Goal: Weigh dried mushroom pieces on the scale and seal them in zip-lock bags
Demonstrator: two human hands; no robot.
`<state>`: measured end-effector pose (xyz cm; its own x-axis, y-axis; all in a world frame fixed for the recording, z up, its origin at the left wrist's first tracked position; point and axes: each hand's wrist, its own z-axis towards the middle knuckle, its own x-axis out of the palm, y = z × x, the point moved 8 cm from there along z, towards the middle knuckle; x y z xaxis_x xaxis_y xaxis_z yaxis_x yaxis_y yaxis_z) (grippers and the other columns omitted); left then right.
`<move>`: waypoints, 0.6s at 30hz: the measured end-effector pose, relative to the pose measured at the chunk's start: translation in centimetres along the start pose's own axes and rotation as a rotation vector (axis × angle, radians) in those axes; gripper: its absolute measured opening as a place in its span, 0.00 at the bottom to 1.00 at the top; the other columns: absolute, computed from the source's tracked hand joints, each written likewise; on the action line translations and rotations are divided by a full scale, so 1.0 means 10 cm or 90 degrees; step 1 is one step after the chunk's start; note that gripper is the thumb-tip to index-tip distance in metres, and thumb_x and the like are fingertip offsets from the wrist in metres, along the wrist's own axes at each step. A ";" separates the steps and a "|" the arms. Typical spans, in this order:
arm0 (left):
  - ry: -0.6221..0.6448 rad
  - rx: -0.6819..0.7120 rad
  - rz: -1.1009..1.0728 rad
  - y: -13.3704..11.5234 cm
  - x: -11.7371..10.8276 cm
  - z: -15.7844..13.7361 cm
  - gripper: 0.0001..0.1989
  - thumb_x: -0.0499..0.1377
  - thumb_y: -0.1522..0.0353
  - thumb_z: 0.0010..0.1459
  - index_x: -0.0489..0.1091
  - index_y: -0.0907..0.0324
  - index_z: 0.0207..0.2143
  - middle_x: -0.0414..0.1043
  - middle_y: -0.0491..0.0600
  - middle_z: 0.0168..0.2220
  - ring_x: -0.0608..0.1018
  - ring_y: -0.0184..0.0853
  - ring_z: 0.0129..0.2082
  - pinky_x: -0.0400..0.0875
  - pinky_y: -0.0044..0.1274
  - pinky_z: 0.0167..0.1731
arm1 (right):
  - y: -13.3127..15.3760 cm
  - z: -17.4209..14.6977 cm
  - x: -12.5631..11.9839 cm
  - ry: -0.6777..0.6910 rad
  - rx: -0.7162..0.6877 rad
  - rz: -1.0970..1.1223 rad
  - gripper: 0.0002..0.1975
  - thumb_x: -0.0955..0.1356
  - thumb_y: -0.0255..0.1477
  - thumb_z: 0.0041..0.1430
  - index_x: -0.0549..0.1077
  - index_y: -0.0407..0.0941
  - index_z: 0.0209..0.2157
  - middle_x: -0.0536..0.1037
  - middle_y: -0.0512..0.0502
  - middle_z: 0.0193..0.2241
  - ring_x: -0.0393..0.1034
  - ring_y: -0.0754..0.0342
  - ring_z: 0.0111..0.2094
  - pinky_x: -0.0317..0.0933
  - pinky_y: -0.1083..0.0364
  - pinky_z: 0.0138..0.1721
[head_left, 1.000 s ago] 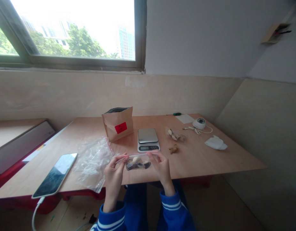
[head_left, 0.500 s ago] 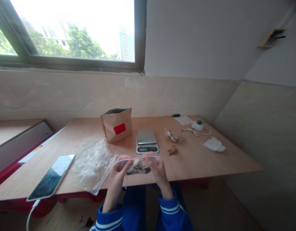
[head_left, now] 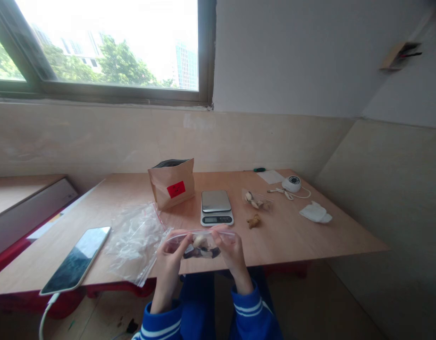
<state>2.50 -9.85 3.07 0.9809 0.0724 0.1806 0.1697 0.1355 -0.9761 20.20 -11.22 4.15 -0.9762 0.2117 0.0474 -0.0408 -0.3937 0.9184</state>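
Note:
Between my hands, just over the table's front edge, hangs a clear zip bag [head_left: 203, 250] with pale and dark dried pieces inside, perhaps mushrooms. My left hand [head_left: 171, 252] pinches its top edge on the left side. At the right end of the zip strip, my right hand [head_left: 228, 245] grips the same edge with thumb and fingers. A kitchen scale [head_left: 216, 208] with a bare steel plate stands just beyond the bag. Right of the scale lie a brown dried piece [head_left: 254, 221] and a second filled clear bag [head_left: 256, 201].
A brown paper pouch [head_left: 172, 184] with a red label stands open behind the scale. Left of my hands are a heap of clear bags [head_left: 136, 241] and a phone [head_left: 76, 259] on a cable. Toward the right are a white round device [head_left: 291, 184], crumpled tissue [head_left: 315, 213] and a green-handled tool [head_left: 259, 170].
Both hands have shifted very slightly, still holding the bag's top edge. The pieces inside show at a slightly different angle. The things on the table have not moved.

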 end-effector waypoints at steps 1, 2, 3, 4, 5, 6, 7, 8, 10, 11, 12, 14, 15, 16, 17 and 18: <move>-0.004 0.001 0.005 -0.01 0.00 0.00 0.12 0.67 0.62 0.47 0.74 0.61 0.30 0.75 0.46 0.27 0.78 0.34 0.28 0.73 0.22 0.27 | -0.01 0.01 0.00 0.012 -0.004 0.004 0.09 0.68 0.35 0.58 0.76 0.44 0.31 0.79 0.45 0.33 0.74 0.49 0.39 0.66 0.51 0.45; -0.004 0.001 0.011 -0.01 0.00 0.00 0.12 0.67 0.61 0.47 0.73 0.61 0.30 0.75 0.46 0.27 0.78 0.34 0.28 0.73 0.22 0.26 | -0.01 0.01 -0.03 0.015 -0.010 0.009 0.10 0.68 0.36 0.58 0.76 0.45 0.35 0.79 0.44 0.36 0.73 0.48 0.41 0.65 0.50 0.47; -0.002 0.000 0.017 -0.01 0.00 0.00 0.13 0.66 0.61 0.47 0.73 0.60 0.30 0.75 0.46 0.27 0.78 0.34 0.27 0.73 0.22 0.26 | 0.01 0.02 -0.07 0.004 -0.018 0.012 0.11 0.67 0.36 0.58 0.75 0.45 0.39 0.79 0.44 0.39 0.73 0.48 0.44 0.64 0.49 0.49; 0.001 0.004 0.028 0.00 0.00 0.00 0.13 0.66 0.61 0.48 0.73 0.60 0.31 0.74 0.46 0.27 0.77 0.34 0.27 0.73 0.22 0.25 | 0.05 0.02 -0.14 -0.019 -0.031 0.002 0.14 0.67 0.37 0.59 0.74 0.46 0.44 0.77 0.43 0.43 0.71 0.48 0.46 0.63 0.48 0.50; 0.005 0.016 0.045 -0.01 0.00 0.01 0.12 0.66 0.60 0.48 0.73 0.60 0.31 0.74 0.46 0.27 0.77 0.34 0.28 0.73 0.22 0.26 | 0.11 0.03 -0.20 -0.046 -0.050 -0.028 0.16 0.67 0.36 0.59 0.72 0.47 0.47 0.76 0.43 0.46 0.70 0.47 0.48 0.62 0.47 0.51; 0.007 0.035 0.067 -0.02 0.00 0.01 0.12 0.65 0.61 0.49 0.73 0.60 0.31 0.74 0.46 0.28 0.77 0.34 0.29 0.73 0.22 0.27 | 0.19 0.03 -0.24 -0.063 -0.077 -0.080 0.16 0.67 0.36 0.59 0.71 0.48 0.48 0.75 0.43 0.47 0.68 0.47 0.50 0.61 0.46 0.53; 0.008 0.060 0.093 -0.04 0.00 0.01 0.11 0.65 0.61 0.50 0.73 0.60 0.31 0.74 0.46 0.28 0.77 0.33 0.29 0.73 0.21 0.29 | 0.30 0.04 -0.24 -0.065 -0.111 -0.149 0.14 0.67 0.34 0.60 0.71 0.48 0.48 0.74 0.43 0.48 0.67 0.47 0.51 0.59 0.46 0.54; 0.010 0.085 0.119 -0.06 0.00 0.00 0.10 0.65 0.62 0.50 0.73 0.60 0.31 0.74 0.46 0.29 0.77 0.32 0.30 0.72 0.21 0.30 | 0.40 0.05 -0.19 -0.046 -0.146 -0.224 0.13 0.67 0.32 0.59 0.72 0.49 0.46 0.75 0.44 0.47 0.66 0.47 0.52 0.57 0.45 0.55; 0.021 0.125 0.155 -0.09 0.03 0.00 0.09 0.64 0.63 0.51 0.73 0.59 0.31 0.73 0.45 0.29 0.76 0.32 0.31 0.71 0.20 0.32 | 0.56 0.09 0.00 0.043 -0.206 -0.342 0.09 0.69 0.29 0.58 0.75 0.49 0.42 0.76 0.45 0.43 0.66 0.47 0.50 0.54 0.45 0.56; 0.027 0.135 0.162 -0.10 0.04 0.00 0.09 0.63 0.63 0.52 0.73 0.59 0.31 0.73 0.45 0.30 0.76 0.32 0.31 0.71 0.20 0.33 | 0.61 0.11 0.11 0.095 -0.227 -0.376 0.06 0.69 0.28 0.58 0.75 0.48 0.39 0.78 0.46 0.40 0.67 0.48 0.48 0.54 0.45 0.55; 0.031 0.142 0.164 -0.11 0.04 0.00 0.08 0.63 0.63 0.53 0.73 0.59 0.31 0.73 0.45 0.30 0.76 0.32 0.31 0.70 0.20 0.33 | 0.63 0.13 0.21 0.141 -0.240 -0.396 0.04 0.69 0.27 0.58 0.76 0.48 0.36 0.78 0.48 0.37 0.69 0.49 0.45 0.54 0.46 0.55; 0.031 0.147 0.162 -0.11 0.04 0.00 0.08 0.62 0.63 0.54 0.72 0.59 0.32 0.73 0.46 0.30 0.76 0.32 0.32 0.70 0.21 0.33 | 0.66 0.16 0.35 0.210 -0.253 -0.413 0.03 0.69 0.26 0.59 0.75 0.46 0.31 0.79 0.50 0.31 0.71 0.52 0.39 0.56 0.48 0.52; 0.029 0.147 0.159 -0.11 0.03 0.01 0.08 0.62 0.63 0.54 0.72 0.59 0.32 0.73 0.45 0.30 0.76 0.32 0.32 0.70 0.20 0.32 | 0.67 0.17 0.40 0.232 -0.256 -0.414 0.04 0.68 0.26 0.60 0.74 0.46 0.30 0.79 0.51 0.30 0.71 0.53 0.37 0.56 0.49 0.50; 0.030 0.147 0.154 -0.11 0.02 0.01 0.08 0.62 0.63 0.54 0.72 0.59 0.32 0.73 0.45 0.30 0.76 0.32 0.31 0.70 0.20 0.32 | 0.66 0.18 0.43 0.247 -0.258 -0.415 0.04 0.69 0.26 0.59 0.74 0.46 0.30 0.79 0.51 0.30 0.71 0.53 0.37 0.57 0.51 0.49; 0.035 0.147 0.149 -0.11 0.02 0.01 0.08 0.62 0.63 0.54 0.72 0.59 0.32 0.73 0.45 0.30 0.76 0.32 0.31 0.70 0.20 0.32 | 0.66 0.18 0.44 0.259 -0.261 -0.416 0.03 0.69 0.26 0.59 0.74 0.45 0.30 0.79 0.51 0.30 0.71 0.54 0.36 0.57 0.51 0.48; 0.041 0.145 0.146 -0.11 0.02 0.01 0.08 0.62 0.63 0.54 0.72 0.59 0.32 0.73 0.45 0.30 0.76 0.32 0.31 0.70 0.20 0.32 | 0.64 0.17 0.46 0.268 -0.264 -0.418 0.03 0.69 0.27 0.59 0.73 0.45 0.30 0.79 0.52 0.29 0.71 0.54 0.35 0.57 0.52 0.48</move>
<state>2.47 -9.85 4.16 0.9964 0.0647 -0.0555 -0.0743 0.3414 -0.9370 15.85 -11.22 10.94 -0.7223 0.1951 -0.6635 -0.6156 -0.6187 0.4882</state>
